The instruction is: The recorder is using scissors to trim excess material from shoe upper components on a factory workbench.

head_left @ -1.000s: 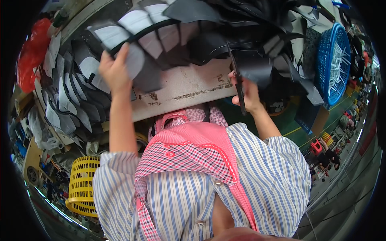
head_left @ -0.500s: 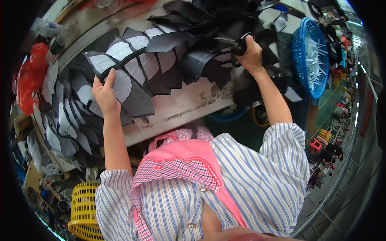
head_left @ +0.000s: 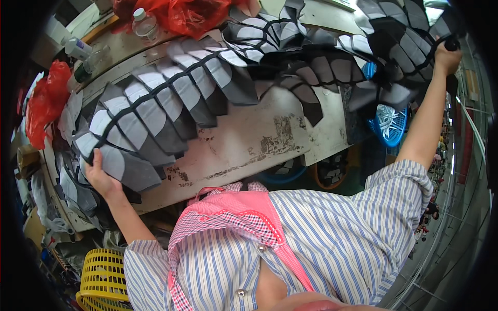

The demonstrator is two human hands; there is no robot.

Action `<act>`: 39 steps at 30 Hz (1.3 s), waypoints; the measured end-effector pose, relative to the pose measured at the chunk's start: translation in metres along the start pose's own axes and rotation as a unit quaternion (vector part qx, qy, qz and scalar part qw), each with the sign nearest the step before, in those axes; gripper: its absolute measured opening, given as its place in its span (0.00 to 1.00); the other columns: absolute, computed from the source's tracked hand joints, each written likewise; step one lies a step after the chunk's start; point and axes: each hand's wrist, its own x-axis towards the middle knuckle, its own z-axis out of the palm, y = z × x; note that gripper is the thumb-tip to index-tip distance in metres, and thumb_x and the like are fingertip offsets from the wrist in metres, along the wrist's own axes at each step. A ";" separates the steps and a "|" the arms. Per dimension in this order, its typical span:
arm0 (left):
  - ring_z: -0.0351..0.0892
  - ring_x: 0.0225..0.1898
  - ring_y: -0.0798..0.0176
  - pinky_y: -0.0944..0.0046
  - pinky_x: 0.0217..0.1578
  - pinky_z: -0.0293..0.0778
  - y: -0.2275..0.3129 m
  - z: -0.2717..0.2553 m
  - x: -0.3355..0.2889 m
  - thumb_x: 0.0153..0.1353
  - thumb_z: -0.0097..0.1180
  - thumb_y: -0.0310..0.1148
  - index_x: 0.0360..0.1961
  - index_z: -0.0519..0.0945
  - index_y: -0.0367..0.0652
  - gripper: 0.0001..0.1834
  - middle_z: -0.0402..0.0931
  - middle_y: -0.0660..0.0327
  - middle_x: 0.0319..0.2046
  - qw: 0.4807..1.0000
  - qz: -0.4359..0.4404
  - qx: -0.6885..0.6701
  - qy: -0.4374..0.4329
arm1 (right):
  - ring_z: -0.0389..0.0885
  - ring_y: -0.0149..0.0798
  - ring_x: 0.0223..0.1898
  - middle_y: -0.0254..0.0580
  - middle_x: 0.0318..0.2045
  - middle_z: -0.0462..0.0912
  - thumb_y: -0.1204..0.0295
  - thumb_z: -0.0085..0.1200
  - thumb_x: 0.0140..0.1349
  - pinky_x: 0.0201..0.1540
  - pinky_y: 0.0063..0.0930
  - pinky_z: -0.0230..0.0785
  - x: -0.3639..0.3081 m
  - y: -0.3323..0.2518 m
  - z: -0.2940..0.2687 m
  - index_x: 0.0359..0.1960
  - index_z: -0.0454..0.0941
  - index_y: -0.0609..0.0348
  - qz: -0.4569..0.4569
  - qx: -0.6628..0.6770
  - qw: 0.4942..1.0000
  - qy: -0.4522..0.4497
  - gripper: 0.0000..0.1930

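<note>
A long chain of grey and black cut pieces (head_left: pixel 207 83), strung on a dark cord, stretches in an arc over the worn table (head_left: pixel 249 145). My left hand (head_left: pixel 101 176) grips the lower left end of the chain near the table's left edge. My right hand (head_left: pixel 447 54) is raised far to the upper right, closed on the other end of the chain, arm fully stretched. The pieces overlap like scales and hang between both hands.
Red plastic bags (head_left: pixel 44 103) and clear bottles (head_left: pixel 145 23) lie at the table's far left side. A blue basket (head_left: pixel 389 124) stands beyond the table's right end. A yellow basket (head_left: pixel 104 277) sits by my left elbow. More grey pieces (head_left: pixel 72 192) pile up at the left.
My right hand has swung up and far out to the right, pulling the chain of pieces taut. My left hand has dropped lower and leftward, still gripping its end.
</note>
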 end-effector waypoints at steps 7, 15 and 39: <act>0.67 0.30 0.75 0.74 0.34 0.64 -0.046 0.022 -0.056 0.48 0.56 0.27 0.33 0.73 0.35 0.10 0.72 0.67 0.29 0.983 -0.039 0.174 -0.046 | 0.78 0.42 0.28 0.39 0.27 0.79 0.62 0.54 0.46 0.30 0.29 0.69 -0.158 -0.169 -0.007 0.29 0.72 0.53 -0.149 0.182 0.961 -0.146 0.11; 0.66 0.21 0.72 0.70 0.25 0.64 -0.063 0.002 -0.051 0.48 0.56 0.34 0.26 0.72 0.37 0.11 0.73 0.59 0.19 0.950 0.046 0.309 -0.032 | 0.62 0.22 0.18 0.28 0.18 0.63 0.64 0.48 0.49 0.21 0.16 0.58 -0.449 -0.302 -0.199 0.35 0.65 0.63 0.058 0.497 0.060 -0.864 0.16; 0.69 0.28 0.60 0.63 0.30 0.66 0.010 -0.061 -0.006 0.46 0.57 0.38 0.30 0.72 0.34 0.17 0.71 0.55 0.27 0.883 0.111 0.451 0.068 | 0.56 0.19 0.12 0.25 0.12 0.61 0.42 0.44 0.50 0.13 0.12 0.46 -0.499 -0.337 -0.266 0.23 0.65 0.57 0.002 0.633 0.226 -0.741 0.26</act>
